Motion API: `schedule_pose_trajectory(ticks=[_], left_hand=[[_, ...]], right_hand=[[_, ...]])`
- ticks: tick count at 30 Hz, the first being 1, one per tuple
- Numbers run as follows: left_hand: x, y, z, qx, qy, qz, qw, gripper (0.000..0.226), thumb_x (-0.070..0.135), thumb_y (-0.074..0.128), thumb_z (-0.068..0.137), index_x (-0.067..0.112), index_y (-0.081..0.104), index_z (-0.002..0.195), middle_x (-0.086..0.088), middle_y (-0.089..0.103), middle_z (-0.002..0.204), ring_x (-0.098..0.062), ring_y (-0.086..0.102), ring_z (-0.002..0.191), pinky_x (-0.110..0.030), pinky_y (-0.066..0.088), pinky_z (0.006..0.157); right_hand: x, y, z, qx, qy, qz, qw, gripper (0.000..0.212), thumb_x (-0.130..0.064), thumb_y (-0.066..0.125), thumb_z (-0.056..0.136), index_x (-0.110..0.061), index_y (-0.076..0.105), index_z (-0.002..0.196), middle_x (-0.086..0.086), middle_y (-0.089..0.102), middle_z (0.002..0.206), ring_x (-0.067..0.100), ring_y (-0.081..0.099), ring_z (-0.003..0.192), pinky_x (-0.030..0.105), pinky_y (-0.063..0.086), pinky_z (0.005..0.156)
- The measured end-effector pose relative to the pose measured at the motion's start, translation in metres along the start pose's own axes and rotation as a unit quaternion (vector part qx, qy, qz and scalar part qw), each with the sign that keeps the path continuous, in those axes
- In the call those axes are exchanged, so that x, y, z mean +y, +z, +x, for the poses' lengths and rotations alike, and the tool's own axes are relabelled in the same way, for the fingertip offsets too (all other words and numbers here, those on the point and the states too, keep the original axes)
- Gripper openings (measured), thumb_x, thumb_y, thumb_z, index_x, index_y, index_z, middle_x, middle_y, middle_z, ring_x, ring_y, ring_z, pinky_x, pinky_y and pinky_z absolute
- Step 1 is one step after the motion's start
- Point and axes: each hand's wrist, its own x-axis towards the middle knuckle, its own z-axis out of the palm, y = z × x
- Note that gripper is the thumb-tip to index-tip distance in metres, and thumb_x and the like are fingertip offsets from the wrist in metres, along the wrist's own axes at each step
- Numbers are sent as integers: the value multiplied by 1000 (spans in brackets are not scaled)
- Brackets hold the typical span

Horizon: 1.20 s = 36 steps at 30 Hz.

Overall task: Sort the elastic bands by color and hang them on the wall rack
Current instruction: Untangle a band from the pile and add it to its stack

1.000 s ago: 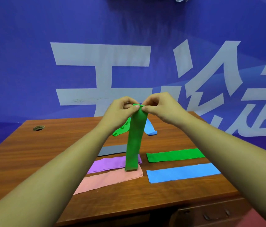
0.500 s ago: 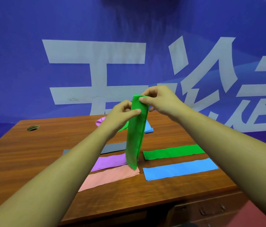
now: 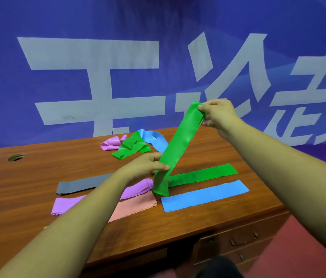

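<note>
At the far left of your wooden desk (image 3: 38, 227), a round cable hole (image 3: 16, 157) sits near the back corner. Next, three strips lie flat side by side: a grey band (image 3: 84, 184), a purple band (image 3: 66, 204) and a pink band (image 3: 136, 206), the last two partly under your left forearm. Your left hand (image 3: 145, 167) pinches the lower part of the green band (image 3: 178, 149), thumb on its front. Behind it lie a rumpled purple strip (image 3: 111, 144), a rumpled green strip (image 3: 130, 150) and a curled blue strip (image 3: 155, 139). The held band slants up to the right above a flat green strip (image 3: 204, 174) and a flat blue strip (image 3: 204, 196). Your right hand (image 3: 218, 114) grips its top end, raised before the blue banner (image 3: 98, 27).
</note>
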Motion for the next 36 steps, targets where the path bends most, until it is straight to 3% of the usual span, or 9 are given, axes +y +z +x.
schedule_pose_trajectory(ticks=[4,8,11,14,17,21,25,30,36], left_hand=[[-10,-2,4,-7,-24,55,998,4,17,66,90,19,69,89,6,70,83,-9,63,78,-29,46,74],[-22,-6,13,25,-57,72,995,6,16,64,92,13,68,90,-2,70,82,-15,62,78,-35,51,77],[-32,-8,21,71,-68,67,993,8,13,64,91,10,69,96,-8,72,93,-19,64,84,-39,53,84],[-39,-4,30,101,-71,66,990,11,8,62,92,10,70,99,-13,70,99,-18,62,83,-33,53,76],[-42,4,37,137,-77,84,984,12,3,61,91,6,66,102,-15,67,92,-19,61,77,-27,53,69],[-51,11,49,188,-80,147,968,21,6,67,88,10,56,104,-8,62,83,-16,60,69,-26,50,60],[-61,16,59,199,-67,224,952,25,5,66,87,10,50,105,-7,59,79,-16,57,66,-28,46,57],[-68,23,71,200,-58,277,938,27,8,66,89,9,44,105,-8,57,83,-17,55,67,-29,45,58],[-79,26,80,180,-54,346,919,24,10,67,88,14,46,100,-4,57,81,-19,56,73,-27,40,57]], right_hand=[[34,-31,15,78,57,6,995,7,-8,61,91,-9,62,84,12,64,84,18,61,67,21,48,43],[71,-58,17,133,98,-6,986,3,-9,63,90,-6,63,89,14,64,85,20,62,67,23,46,44],[98,-72,15,139,129,-7,982,17,-6,61,91,-11,58,75,13,62,79,17,60,58,27,45,46],[122,-82,14,147,151,-13,978,15,-4,62,89,-9,58,76,17,61,82,20,57,55,28,45,45],[140,-90,14,146,173,-35,974,5,-3,64,89,-2,61,86,13,61,76,19,57,55,24,50,46],[167,-93,17,129,178,-73,973,20,-1,67,87,-7,57,70,15,57,70,20,53,50,19,45,37],[197,-100,28,130,171,-129,968,23,-3,70,84,-9,57,66,14,60,73,21,55,54,28,50,49],[222,-111,39,120,152,-209,959,10,-14,76,80,-6,70,79,8,70,88,22,64,87,39,55,83],[237,-111,43,83,137,-310,937,9,-18,74,84,-10,70,83,5,70,90,21,65,89,36,54,79]])
